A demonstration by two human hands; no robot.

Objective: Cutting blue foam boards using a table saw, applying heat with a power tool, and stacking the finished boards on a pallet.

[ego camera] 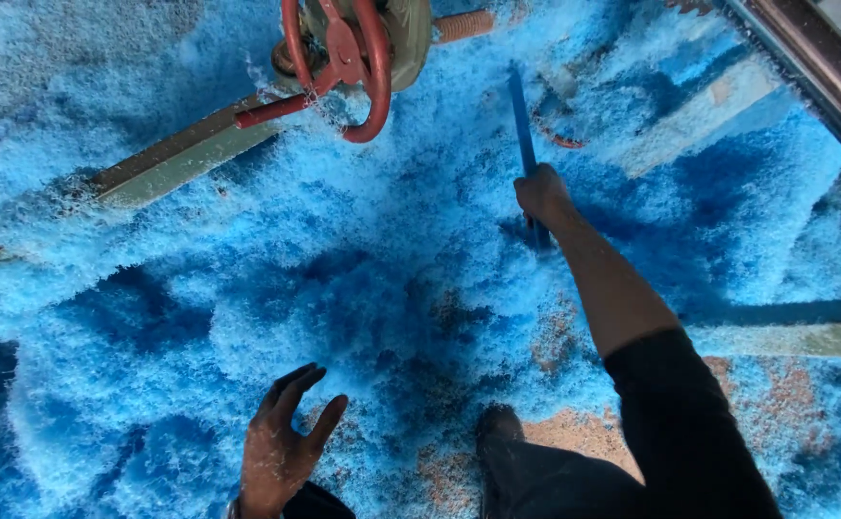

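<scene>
My right hand (541,195) is wrapped shut around a long, narrow blue flat bar (524,125), gripping it low on its length. The long axis runs from my fist up and away, leaning slightly toward my left, and the top end stops just short of the rusty threaded rod (463,25). A short stub of the bar shows below my fist, dipping into the blue fluffy shredded material (247,288) that covers the floor. I can't tell how deep that end sits.

My left hand (284,447) is empty, with the fingers spread and slightly curled. It hovers just above the shreds, well apart from the bar and nearer to me than my right hand.

So the right hand is on the bar; the left is far from it, off to its left and back toward my body.

Beyond and left of my right hand are a red metal handwheel (358,67) on a grimy green housing and a pale flat steel beam (185,154), half buried. A shiny steel rail (824,82) runs off to the right. My dark shoe (502,428) is planted on a bare brownish patch between my hands.
</scene>
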